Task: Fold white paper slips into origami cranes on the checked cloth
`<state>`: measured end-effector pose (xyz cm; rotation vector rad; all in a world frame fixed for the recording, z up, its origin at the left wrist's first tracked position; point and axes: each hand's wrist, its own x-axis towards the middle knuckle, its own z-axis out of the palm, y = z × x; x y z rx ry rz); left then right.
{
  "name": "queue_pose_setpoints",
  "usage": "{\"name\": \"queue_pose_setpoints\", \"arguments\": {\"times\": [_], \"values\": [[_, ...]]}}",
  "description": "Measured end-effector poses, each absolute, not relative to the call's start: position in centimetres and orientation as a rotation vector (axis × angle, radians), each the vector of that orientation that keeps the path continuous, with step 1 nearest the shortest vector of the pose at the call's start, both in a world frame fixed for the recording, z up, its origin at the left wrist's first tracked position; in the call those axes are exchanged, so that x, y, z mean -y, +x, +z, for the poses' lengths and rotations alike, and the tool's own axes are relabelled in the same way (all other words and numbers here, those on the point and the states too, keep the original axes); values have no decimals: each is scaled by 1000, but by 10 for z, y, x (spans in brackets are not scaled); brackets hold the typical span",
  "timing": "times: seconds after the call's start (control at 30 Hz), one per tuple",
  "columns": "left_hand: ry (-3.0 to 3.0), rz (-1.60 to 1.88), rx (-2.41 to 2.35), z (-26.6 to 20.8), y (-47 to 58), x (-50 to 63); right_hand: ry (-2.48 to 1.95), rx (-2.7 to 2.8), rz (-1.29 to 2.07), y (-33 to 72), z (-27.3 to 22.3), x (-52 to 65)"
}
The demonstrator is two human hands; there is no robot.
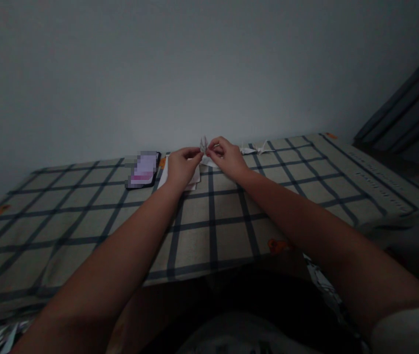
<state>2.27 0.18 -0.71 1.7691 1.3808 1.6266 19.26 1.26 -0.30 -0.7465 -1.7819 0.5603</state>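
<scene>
Between my two hands is a small piece of folded white paper (203,143), its pointed tips standing up above my fingers. My left hand (183,166) pinches it from the left, thumb and fingers together. From the right, my right hand (227,156) pinches its other side. Loose white paper sheets (194,183) lie on the cloth under my left hand, and another white paper piece (210,162) shows below the fingertips. Just right of my right hand rests a folded paper crane (261,149), with a second folded white paper (247,150) beside it, partly hidden.
A phone (143,169) with a lit, partly blurred screen lies left of the sheets. The checked tablecloth (84,221) covers the table, which stands against a plain wall (209,64). A dark curtain (408,108) hangs at the right.
</scene>
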Motion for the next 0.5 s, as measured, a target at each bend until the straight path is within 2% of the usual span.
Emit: {"name": "queue_pose_setpoints", "arguments": {"times": [0.17,0.37,0.5], "values": [[1763,1666,-1284,-5,23,-3,-697,1829,532,193,-4,-10],[1452,1598,-1078,-5,22,-6,-591,1594,872,190,-9,-23],[1286,1493,-960,-2,23,-3,-630,1564,845,193,-10,-32]]}}
